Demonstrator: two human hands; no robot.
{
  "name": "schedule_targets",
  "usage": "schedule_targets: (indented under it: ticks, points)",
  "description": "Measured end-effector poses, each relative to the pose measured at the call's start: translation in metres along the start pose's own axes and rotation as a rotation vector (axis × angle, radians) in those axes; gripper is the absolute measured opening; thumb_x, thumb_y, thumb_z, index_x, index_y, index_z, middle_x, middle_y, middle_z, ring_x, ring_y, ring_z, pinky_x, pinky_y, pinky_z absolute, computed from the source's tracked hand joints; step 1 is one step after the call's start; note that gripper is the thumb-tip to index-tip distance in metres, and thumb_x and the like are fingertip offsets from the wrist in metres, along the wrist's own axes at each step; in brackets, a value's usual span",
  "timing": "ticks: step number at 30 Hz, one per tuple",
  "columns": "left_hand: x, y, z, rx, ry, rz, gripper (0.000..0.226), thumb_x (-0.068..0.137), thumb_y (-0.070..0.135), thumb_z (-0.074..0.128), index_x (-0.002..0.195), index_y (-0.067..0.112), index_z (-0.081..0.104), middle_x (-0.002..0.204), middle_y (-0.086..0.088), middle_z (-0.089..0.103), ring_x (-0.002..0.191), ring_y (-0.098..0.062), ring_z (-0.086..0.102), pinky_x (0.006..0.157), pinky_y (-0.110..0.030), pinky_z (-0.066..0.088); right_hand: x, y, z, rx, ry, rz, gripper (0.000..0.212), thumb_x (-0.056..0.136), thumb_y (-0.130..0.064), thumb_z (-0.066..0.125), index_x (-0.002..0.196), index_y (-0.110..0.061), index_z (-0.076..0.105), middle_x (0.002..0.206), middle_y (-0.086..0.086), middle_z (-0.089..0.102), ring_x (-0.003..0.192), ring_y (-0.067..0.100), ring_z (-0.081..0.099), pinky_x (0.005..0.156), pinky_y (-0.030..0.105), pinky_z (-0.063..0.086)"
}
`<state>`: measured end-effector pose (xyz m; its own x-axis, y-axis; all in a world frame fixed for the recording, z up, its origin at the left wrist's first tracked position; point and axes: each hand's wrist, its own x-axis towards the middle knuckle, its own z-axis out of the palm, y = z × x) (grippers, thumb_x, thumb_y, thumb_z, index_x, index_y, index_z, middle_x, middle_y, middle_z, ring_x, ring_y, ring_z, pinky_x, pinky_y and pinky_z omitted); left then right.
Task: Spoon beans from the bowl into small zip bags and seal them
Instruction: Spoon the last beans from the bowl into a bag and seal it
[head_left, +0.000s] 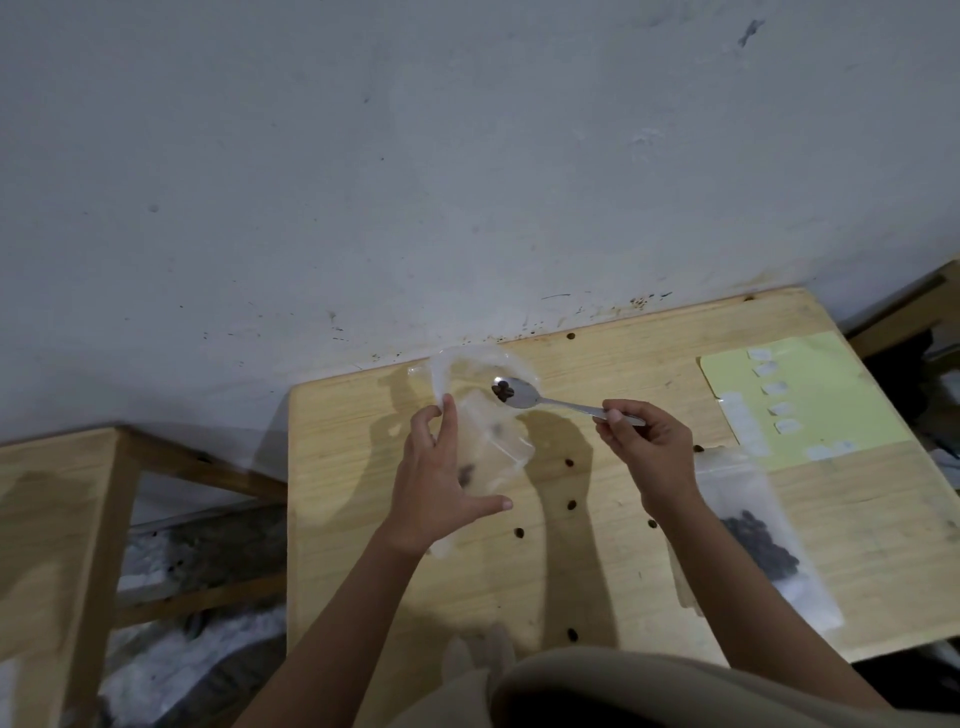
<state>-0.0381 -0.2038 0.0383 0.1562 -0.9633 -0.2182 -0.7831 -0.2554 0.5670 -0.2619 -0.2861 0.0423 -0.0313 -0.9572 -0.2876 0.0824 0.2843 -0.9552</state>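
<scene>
Head view: right hand (655, 453) pinches the spoon (550, 400) by its handle, beans (503, 391) in its scoop over the clear bowl (470, 371); left hand (435, 475) grips a limp, slippery zip bag (493, 447), best held at its mouth, above the table (649, 582).

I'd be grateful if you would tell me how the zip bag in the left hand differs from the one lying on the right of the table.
The held bag is lifted off the table by the left hand; the lying bag rests flat, partly under the right forearm. The held bag shows only a few beans; the lying bag holds a dark heap. The spoon in the right hand hovers by the held bag, not the lying bag. Both are small and clear.
</scene>
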Motion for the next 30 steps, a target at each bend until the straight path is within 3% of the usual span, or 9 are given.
schedule_targets:
  ticks: [4,7,9,12,16,20,26,28,30]
  points:
    - [0.002,0.002,0.001,0.02,0.008,-0.03,0.141,0.05,0.066,0.08,0.15,0.022,-0.009,0.145,0.001,0.007,0.136,-0.023,0.023,0.098,-0.032,0.041,-0.011,-0.019,-0.012,-0.094,-0.038,-0.096,0.012,0.087,0.001,0.059,0.093,-0.005,0.067,0.085,0.012,0.067,0.071,0.006,0.068,0.07,0.018,0.055]
    - [0.003,0.005,0.003,0.035,0.016,-0.04,0.14,0.05,0.066,0.079,0.15,0.021,-0.008,0.146,-0.001,0.008,0.135,-0.024,0.025,0.095,-0.032,0.042,-0.021,-0.026,-0.012,-0.33,-0.086,-0.224,0.015,0.087,-0.001,0.062,0.091,-0.014,0.069,0.084,0.006,0.07,0.076,0.005,0.068,0.068,0.014,0.053]
    - [0.003,0.006,0.004,0.037,0.022,-0.038,0.14,0.05,0.067,0.079,0.15,0.021,-0.008,0.145,-0.002,0.009,0.134,-0.024,0.026,0.094,-0.031,0.043,-0.026,-0.028,-0.009,-0.453,-0.071,-0.333,0.016,0.086,-0.003,0.064,0.092,-0.016,0.069,0.083,-0.002,0.07,0.08,0.001,0.066,0.062,0.007,0.047]
    - [0.001,0.007,0.007,0.008,0.044,-0.045,0.141,0.05,0.066,0.079,0.15,0.02,-0.009,0.145,-0.002,0.008,0.134,-0.024,0.025,0.093,-0.031,0.043,-0.028,-0.032,-0.002,-0.442,-0.003,-0.418,0.018,0.086,-0.003,0.063,0.093,-0.019,0.068,0.084,-0.009,0.068,0.08,0.002,0.065,0.059,0.009,0.047]
    - [-0.002,0.007,0.009,-0.04,0.085,-0.068,0.142,0.049,0.067,0.079,0.15,0.02,-0.01,0.145,-0.001,0.007,0.135,-0.025,0.024,0.094,-0.033,0.043,-0.021,-0.033,0.006,-0.403,0.031,-0.368,0.016,0.087,-0.004,0.062,0.091,-0.019,0.067,0.082,0.0,0.068,0.077,0.008,0.064,0.059,0.015,0.05]
    - [-0.001,0.006,0.009,-0.082,0.116,-0.068,0.143,0.047,0.067,0.079,0.15,0.019,-0.008,0.143,-0.001,0.008,0.132,-0.026,0.03,0.094,-0.032,0.042,-0.008,-0.023,0.018,-0.459,-0.002,-0.212,0.007,0.088,-0.013,0.063,0.088,-0.018,0.067,0.077,-0.001,0.069,0.08,0.017,0.066,0.069,0.027,0.053]
    - [0.0,0.015,0.005,-0.157,0.12,0.005,0.141,0.048,0.064,0.081,0.15,0.02,-0.006,0.139,0.007,0.008,0.131,-0.02,0.029,0.091,-0.024,0.04,0.006,-0.009,0.047,-0.511,0.021,-0.194,0.009,0.087,-0.016,0.064,0.089,-0.01,0.07,0.077,0.003,0.069,0.07,0.01,0.063,0.059,0.006,0.044]
    - [0.001,0.019,0.003,-0.164,0.115,0.03,0.14,0.049,0.063,0.081,0.15,0.019,-0.005,0.138,0.009,0.009,0.13,-0.019,0.028,0.09,-0.023,0.04,0.008,-0.008,0.055,-0.591,0.021,-0.267,0.012,0.086,-0.015,0.066,0.092,-0.006,0.071,0.08,-0.001,0.068,0.07,0.004,0.06,0.062,0.004,0.043]
    - [0.001,0.022,0.002,-0.169,0.105,0.048,0.14,0.049,0.063,0.081,0.15,0.019,-0.005,0.137,0.01,0.009,0.13,-0.017,0.028,0.09,-0.022,0.039,0.009,-0.01,0.06,-0.644,0.008,-0.339,0.015,0.086,-0.014,0.067,0.094,-0.003,0.071,0.084,-0.001,0.067,0.074,0.009,0.06,0.068,0.01,0.045]
